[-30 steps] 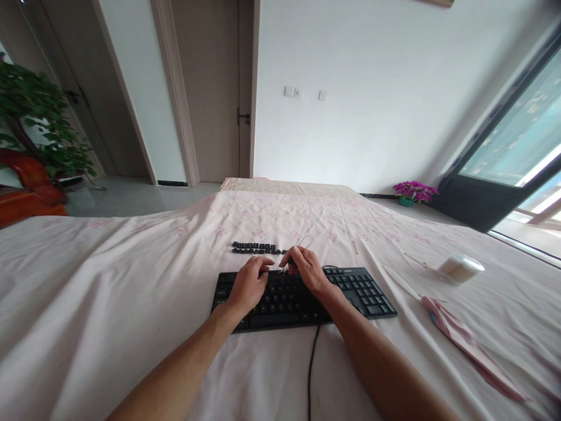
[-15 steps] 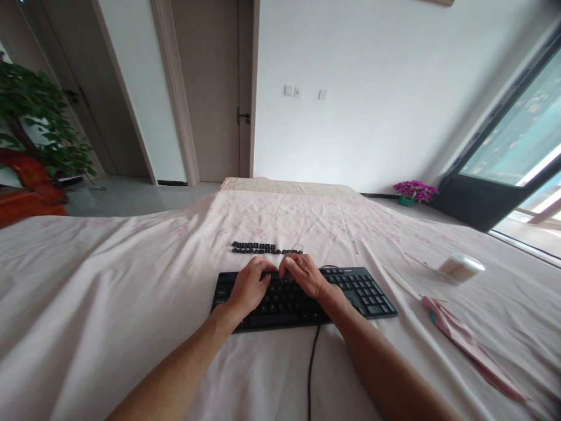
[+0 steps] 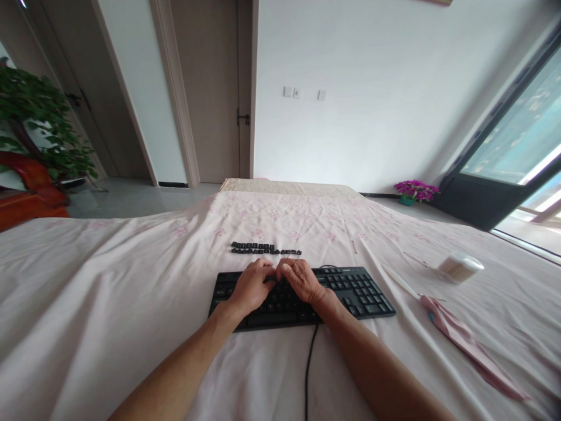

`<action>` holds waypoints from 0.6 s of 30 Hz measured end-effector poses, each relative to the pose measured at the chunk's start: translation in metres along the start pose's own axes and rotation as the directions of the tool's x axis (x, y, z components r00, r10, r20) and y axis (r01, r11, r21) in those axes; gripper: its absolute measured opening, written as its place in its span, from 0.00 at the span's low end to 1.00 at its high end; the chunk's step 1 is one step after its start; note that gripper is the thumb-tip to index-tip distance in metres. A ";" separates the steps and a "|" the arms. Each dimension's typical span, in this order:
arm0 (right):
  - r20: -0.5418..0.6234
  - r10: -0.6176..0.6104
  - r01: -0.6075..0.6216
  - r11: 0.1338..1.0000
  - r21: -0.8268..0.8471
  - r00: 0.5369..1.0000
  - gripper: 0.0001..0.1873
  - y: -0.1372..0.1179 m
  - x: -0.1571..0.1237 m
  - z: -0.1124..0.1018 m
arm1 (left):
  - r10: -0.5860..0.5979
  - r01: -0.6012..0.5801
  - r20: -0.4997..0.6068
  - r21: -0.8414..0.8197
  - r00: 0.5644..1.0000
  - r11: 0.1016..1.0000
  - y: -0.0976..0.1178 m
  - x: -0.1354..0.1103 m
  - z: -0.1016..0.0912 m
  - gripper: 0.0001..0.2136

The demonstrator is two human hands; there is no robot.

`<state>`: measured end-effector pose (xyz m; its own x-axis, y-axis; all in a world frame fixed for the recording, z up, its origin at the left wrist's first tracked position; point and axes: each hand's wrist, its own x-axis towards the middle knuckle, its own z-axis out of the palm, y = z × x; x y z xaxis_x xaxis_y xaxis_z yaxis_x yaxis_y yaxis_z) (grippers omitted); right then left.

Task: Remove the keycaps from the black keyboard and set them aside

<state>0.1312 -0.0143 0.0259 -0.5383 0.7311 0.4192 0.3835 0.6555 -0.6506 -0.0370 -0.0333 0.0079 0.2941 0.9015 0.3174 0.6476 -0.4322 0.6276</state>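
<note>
A black keyboard (image 3: pixel 363 292) lies on the pink sheet in front of me, its cable (image 3: pixel 309 362) running toward me. My left hand (image 3: pixel 249 287) rests on the keys left of centre, fingers loosely bent and holding nothing. My right hand (image 3: pixel 302 279) is pinched down at the top key rows, fingertips touching the left hand's. The thin wire tool it carried a moment ago is hidden under its fingers. Two short rows of loose black keycaps (image 3: pixel 263 249) lie on the sheet just beyond the keyboard.
A round tub of cotton swabs (image 3: pixel 459 268) and a folded pink cloth (image 3: pixel 464 339) lie to the right, with thin sticks (image 3: pixel 400 280) between them and the keyboard. A potted plant (image 3: pixel 39 123) and red furniture stand at far left. A door and a window wall are behind.
My right hand reached to the right end of the keycap rows with the wire tool, then came back onto the keyboard. The keycap row now extends further right. The left hand stayed put.
</note>
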 end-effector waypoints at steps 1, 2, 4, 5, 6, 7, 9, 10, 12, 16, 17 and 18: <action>-0.011 -0.002 0.002 1.000 0.009 1.000 0.28 0.000 -0.001 0.000 | -0.006 0.006 0.005 0.012 1.000 1.000 0.001 0.001 0.002 0.07; -0.021 -0.003 0.004 1.000 0.018 1.000 0.28 0.001 -0.002 0.001 | -0.016 0.016 0.005 0.021 1.000 1.000 0.002 0.002 0.003 0.06; -0.041 0.003 -0.001 0.999 0.036 0.999 0.28 0.001 -0.003 0.002 | -0.036 0.036 -0.009 0.033 0.999 0.999 0.004 0.004 0.007 0.04; -0.050 0.008 -0.006 0.999 0.045 0.999 0.28 0.001 -0.004 0.002 | -0.044 0.045 -0.023 0.035 0.999 0.998 0.005 0.004 0.008 0.04; -0.059 0.013 -0.010 0.998 0.055 0.998 0.28 0.001 -0.004 0.002 | -0.049 0.051 -0.038 0.032 0.998 0.998 0.007 0.004 0.009 0.04; -0.072 0.017 -0.012 0.998 0.064 0.997 0.28 0.001 -0.005 0.003 | -0.051 0.052 -0.051 0.026 0.997 0.998 0.008 0.004 0.010 0.04; -0.097 0.021 -0.013 0.997 0.078 0.995 0.27 0.001 -0.006 0.003 | -0.047 0.047 -0.069 0.004 0.997 0.999 0.010 0.003 0.011 0.04; -0.107 0.021 -0.012 0.997 0.079 0.994 0.27 0.000 -0.007 0.003 | -0.043 0.043 -0.076 -0.005 0.996 0.999 0.011 0.002 0.011 0.04; -0.130 0.022 -0.012 0.997 0.080 0.991 0.27 -0.002 -0.008 0.002 | -0.035 0.034 -0.091 -0.015 0.995 0.999 0.012 0.001 0.011 0.03; -0.219 0.096 -0.072 0.991 0.115 0.971 0.28 -0.006 -0.008 0.002 | -0.009 0.007 -0.091 -0.024 0.996 1.000 0.013 0.000 0.011 0.02; -0.230 0.106 -0.080 0.990 0.119 0.967 0.28 -0.007 -0.008 0.002 | -0.010 0.008 -0.087 -0.024 0.996 1.000 0.013 0.000 0.011 0.02; -0.235 0.108 -0.082 0.990 0.115 0.966 0.29 -0.008 -0.008 0.002 | -0.018 0.016 -0.085 -0.019 0.996 1.000 0.012 -0.001 0.012 0.03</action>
<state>0.1313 -0.0259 0.0268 -0.3024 0.8212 0.4839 0.3373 0.5670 -0.7515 -0.0212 -0.0389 0.0068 0.2214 0.9040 0.3657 0.6386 -0.4178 0.6462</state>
